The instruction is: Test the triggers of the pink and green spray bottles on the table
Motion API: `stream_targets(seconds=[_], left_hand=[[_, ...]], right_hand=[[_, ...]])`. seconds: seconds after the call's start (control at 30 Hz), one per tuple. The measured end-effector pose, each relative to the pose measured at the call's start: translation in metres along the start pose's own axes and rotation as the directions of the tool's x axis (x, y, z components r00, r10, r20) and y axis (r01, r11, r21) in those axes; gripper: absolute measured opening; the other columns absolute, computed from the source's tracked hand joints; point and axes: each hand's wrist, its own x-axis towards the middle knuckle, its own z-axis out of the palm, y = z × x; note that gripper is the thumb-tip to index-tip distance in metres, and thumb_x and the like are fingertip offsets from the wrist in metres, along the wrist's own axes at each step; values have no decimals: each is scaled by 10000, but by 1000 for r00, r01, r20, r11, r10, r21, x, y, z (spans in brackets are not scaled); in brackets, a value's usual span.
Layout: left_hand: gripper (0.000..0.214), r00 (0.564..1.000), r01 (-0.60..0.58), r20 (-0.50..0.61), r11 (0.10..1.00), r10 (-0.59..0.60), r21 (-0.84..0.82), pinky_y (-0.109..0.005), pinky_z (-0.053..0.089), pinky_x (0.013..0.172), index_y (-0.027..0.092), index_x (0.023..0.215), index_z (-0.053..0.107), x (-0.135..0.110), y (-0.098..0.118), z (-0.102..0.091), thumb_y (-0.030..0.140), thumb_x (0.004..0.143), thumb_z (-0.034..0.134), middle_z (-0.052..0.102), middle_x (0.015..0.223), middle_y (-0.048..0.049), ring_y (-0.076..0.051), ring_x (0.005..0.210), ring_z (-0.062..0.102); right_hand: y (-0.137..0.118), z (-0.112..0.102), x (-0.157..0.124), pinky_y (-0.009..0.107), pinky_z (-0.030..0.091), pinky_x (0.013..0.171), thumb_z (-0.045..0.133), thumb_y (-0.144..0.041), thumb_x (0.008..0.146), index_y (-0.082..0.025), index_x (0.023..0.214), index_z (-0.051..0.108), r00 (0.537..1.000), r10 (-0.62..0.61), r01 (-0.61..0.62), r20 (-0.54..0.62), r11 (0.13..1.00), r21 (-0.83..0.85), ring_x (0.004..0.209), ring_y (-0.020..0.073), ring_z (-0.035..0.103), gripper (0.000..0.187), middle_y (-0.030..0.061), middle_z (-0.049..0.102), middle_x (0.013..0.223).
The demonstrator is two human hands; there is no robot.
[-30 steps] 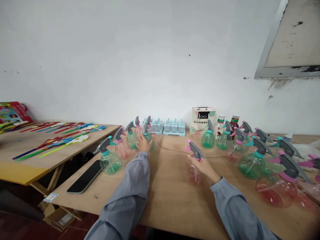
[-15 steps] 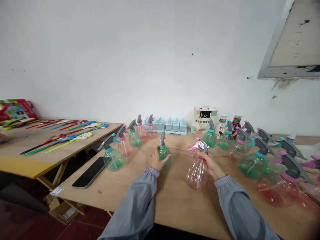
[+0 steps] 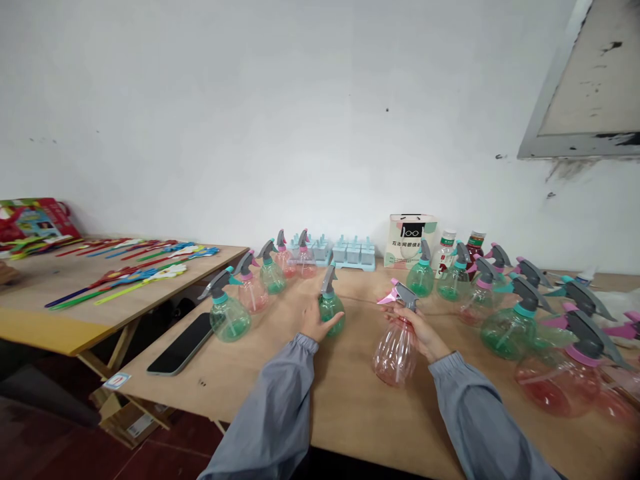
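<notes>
My left hand (image 3: 313, 324) is curled around the lower left side of a green spray bottle (image 3: 332, 312) with a grey trigger head, its thumb reaching across the front. This bottle stands upright on the wooden table (image 3: 350, 420). In my right hand (image 3: 421, 331) is a clear pink spray bottle (image 3: 394, 357), gripped by its neck just under the grey and pink head. It leans slightly, and I cannot tell whether its base touches the table. Left of my left hand stand another green spray bottle (image 3: 230, 320) and a pink spray bottle (image 3: 253, 292).
Several green and pink spray bottles crowd the right side, including a large pink one (image 3: 557, 383). A phone (image 3: 181, 343) lies at the left edge. Behind are pale blue ice-pop moulds (image 3: 354, 253) and a paper bag (image 3: 410, 241). Colourful hand-shaped sticks (image 3: 135, 277) lie on the left table.
The green bottle at my left hand has settled lower and more upright, and its trigger head has turned. My right hand still holds the pink bottle in nearly the same place.
</notes>
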Motion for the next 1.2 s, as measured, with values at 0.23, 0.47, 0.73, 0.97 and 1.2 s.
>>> stream_targets(seconds=[0.23,0.47,0.73,0.97,1.2], left_hand=[[749,999,-43,18,996,44,-82,-497,436,1048,215,1314,471,3,2,-5,473,680,777,610,1239,-119,-335,1225,564],[776,994,-107,-2,990,107,-90,-506,390,1090,200,1341,437,4,2,-3,495,696,753,569,1322,-135,-338,1294,512],[772,991,-132,-25,989,131,-63,-529,397,1091,207,1347,427,4,-2,-2,484,704,750,574,1318,-128,-344,1301,513],[748,987,-160,-9,986,160,-45,-526,397,1097,205,1344,413,4,-1,-4,461,722,741,572,1304,-136,-341,1312,499],[726,989,-143,35,990,144,-9,-533,421,1080,185,1351,402,3,5,-8,437,753,728,563,1311,-149,-349,1264,531]], right_hand=[[5,-4,2,375,573,808,797,-376,584,-242,900,696,1000,23,-23,7,1000,8,920,270,733,358,59,778,935],[4,0,-2,381,513,977,760,-363,647,-238,916,741,995,30,-32,93,999,27,1133,284,667,298,66,759,1091],[8,-4,2,343,538,902,755,-365,660,-231,919,737,996,49,-51,71,998,28,1111,271,678,292,55,766,1060],[9,-1,1,339,561,834,777,-301,588,-262,852,705,999,48,-49,14,995,90,934,248,730,277,23,774,937],[10,0,6,268,543,637,775,-303,525,-238,723,670,987,13,-3,-158,998,58,631,152,653,233,-23,713,706]])
